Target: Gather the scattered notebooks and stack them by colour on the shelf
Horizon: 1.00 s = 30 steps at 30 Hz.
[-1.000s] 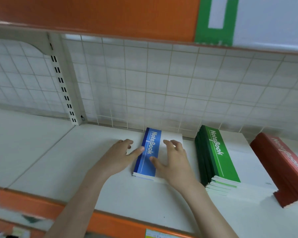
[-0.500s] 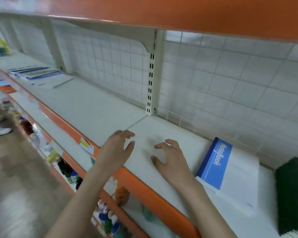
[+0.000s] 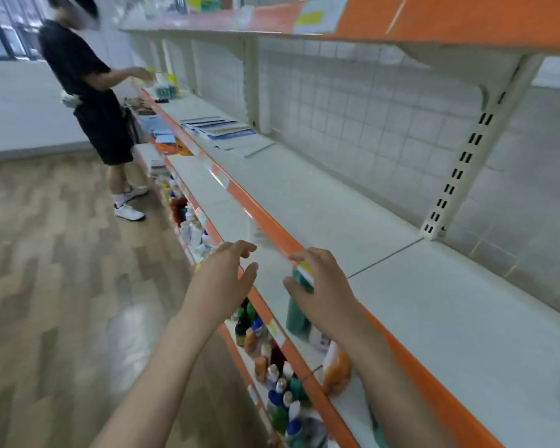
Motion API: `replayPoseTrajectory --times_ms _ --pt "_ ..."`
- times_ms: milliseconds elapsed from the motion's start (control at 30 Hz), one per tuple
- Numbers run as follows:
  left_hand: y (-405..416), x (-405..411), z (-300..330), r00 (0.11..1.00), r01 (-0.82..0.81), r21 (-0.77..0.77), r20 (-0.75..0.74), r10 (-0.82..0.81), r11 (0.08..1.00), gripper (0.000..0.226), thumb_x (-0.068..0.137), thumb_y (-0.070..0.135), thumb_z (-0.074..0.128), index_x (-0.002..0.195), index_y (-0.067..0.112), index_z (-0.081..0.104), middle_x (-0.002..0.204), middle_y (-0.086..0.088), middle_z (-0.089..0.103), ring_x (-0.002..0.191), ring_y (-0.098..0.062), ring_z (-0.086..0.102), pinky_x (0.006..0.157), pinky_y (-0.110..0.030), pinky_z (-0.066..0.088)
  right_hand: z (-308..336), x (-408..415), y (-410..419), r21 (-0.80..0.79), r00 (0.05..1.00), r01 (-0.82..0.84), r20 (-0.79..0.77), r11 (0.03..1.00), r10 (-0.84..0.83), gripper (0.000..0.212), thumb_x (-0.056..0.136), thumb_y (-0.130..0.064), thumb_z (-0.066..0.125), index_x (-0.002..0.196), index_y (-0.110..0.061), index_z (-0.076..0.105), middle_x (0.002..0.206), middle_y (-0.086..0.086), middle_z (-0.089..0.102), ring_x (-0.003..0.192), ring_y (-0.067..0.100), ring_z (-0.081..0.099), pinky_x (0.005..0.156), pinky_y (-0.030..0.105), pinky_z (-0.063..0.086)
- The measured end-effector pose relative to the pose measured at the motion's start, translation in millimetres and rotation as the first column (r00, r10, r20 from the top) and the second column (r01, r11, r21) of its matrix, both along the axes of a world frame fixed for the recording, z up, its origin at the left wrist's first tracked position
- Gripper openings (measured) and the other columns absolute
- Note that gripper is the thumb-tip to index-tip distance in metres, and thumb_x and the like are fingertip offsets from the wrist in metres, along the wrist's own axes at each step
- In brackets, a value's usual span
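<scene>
Hovering my left hand (image 3: 222,279) and right hand (image 3: 324,292), both loosely spread and empty, over the shelf (image 3: 337,218) edge; scattered notebooks (image 3: 222,130) lie far down it.

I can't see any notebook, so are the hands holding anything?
No. The left hand and right hand are both open in front of the shelf edge, holding nothing.
</scene>
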<state>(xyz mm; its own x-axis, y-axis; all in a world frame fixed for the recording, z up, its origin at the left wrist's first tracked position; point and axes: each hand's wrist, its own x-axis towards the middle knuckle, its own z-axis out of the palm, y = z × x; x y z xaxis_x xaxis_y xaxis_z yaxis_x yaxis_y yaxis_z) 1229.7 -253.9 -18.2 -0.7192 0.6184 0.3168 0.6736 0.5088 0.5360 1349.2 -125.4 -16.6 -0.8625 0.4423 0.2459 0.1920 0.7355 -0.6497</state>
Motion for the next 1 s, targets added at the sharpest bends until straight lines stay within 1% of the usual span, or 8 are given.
replayPoseTrajectory --times_ms 133,267,367,467,600,733,833,1000 --pt "-41 -32 -11 0.998 -0.062 -0.014 0.024 0.062 0.998 0.029 0.093 0.021 0.056 0.122 0.017 0.058 0.113 -0.001 0.061 0.090 -0.016 0.061 0.079 -0.033 0.051 -9 -45 -33 -0.025 0.998 -0.060 0.015 0.998 0.061 0.037 0.093 -0.031 0.056 0.129 -0.023 0.050 0.136 -0.004 0.039 0.127 0.010 0.039 0.096 0.014 0.026" --pt "-74 -63 -22 0.993 -0.113 -0.046 0.034 0.115 0.993 0.028 0.091 0.020 0.056 0.119 0.016 0.059 0.111 -0.004 0.062 0.094 -0.021 0.060 0.081 -0.034 0.049 -20 -82 -54 -0.028 0.993 -0.111 0.042 0.993 0.112 0.036 0.093 -0.028 0.056 0.127 -0.019 0.052 0.134 -0.001 0.043 0.120 0.010 0.044 0.083 0.000 0.021" --pt "-91 -85 -30 0.986 -0.157 -0.068 0.048 0.160 0.985 0.027 0.091 0.021 0.057 0.117 0.016 0.060 0.110 -0.002 0.061 0.095 -0.020 0.060 0.081 -0.031 0.046 -27 -109 -63 -0.042 0.990 -0.130 0.059 0.991 0.132 0.036 0.092 -0.027 0.058 0.127 -0.020 0.052 0.131 0.000 0.045 0.117 0.011 0.047 0.076 -0.009 0.023" --pt "-106 -108 -40 0.973 -0.204 -0.092 0.093 0.212 0.975 0.027 0.091 0.021 0.056 0.118 0.016 0.059 0.111 -0.002 0.059 0.098 -0.021 0.059 0.081 -0.032 0.047 -35 -139 -68 -0.075 0.982 -0.156 0.091 0.985 0.163 0.039 0.091 -0.027 0.060 0.129 -0.024 0.049 0.131 -0.002 0.045 0.116 0.011 0.048 0.086 0.005 0.029" --pt "-121 -147 -51 0.950 -0.253 -0.160 0.143 0.276 0.954 0.032 0.092 0.023 0.055 0.123 0.016 0.056 0.117 -0.003 0.059 0.102 -0.022 0.059 0.085 -0.038 0.049 -45 -186 -70 -0.081 0.971 -0.209 0.103 0.974 0.217 0.038 0.091 -0.029 0.057 0.128 -0.026 0.048 0.125 -0.002 0.047 0.109 0.011 0.049 0.090 0.020 0.036" --pt "-128 -196 -56 0.927 -0.315 -0.169 0.155 0.341 0.934 0.031 0.095 0.027 0.051 0.123 0.016 0.055 0.120 -0.003 0.059 0.105 -0.022 0.059 0.088 -0.038 0.048 -52 -249 -68 -0.103 0.952 -0.261 0.136 0.960 0.274 0.039 0.091 -0.027 0.058 0.129 -0.023 0.049 0.123 -0.002 0.048 0.115 0.013 0.048 0.092 0.021 0.035" --pt "-132 -240 -55 0.913 -0.348 -0.197 0.151 0.379 0.916 0.032 0.096 0.029 0.050 0.125 0.016 0.053 0.122 -0.003 0.057 0.107 -0.022 0.058 0.088 -0.036 0.047 -51 -303 -66 -0.106 0.934 -0.311 0.149 0.945 0.324 0.040 0.092 -0.027 0.057 0.131 -0.022 0.049 0.121 -0.002 0.047 0.106 0.010 0.048 0.088 0.020 0.035" --pt "-135 -314 -53 0.874 -0.386 -0.313 0.176 0.452 0.868 0.036 0.097 0.027 0.048 0.130 0.014 0.049 0.128 -0.006 0.053 0.108 -0.024 0.057 0.091 -0.033 0.044 -45 -389 -59 -0.116 0.904 -0.377 0.168 0.919 0.392 0.036 0.092 -0.026 0.059 0.128 -0.021 0.054 0.128 -0.002 0.052 0.118 0.014 0.049 0.102 0.031 0.040"
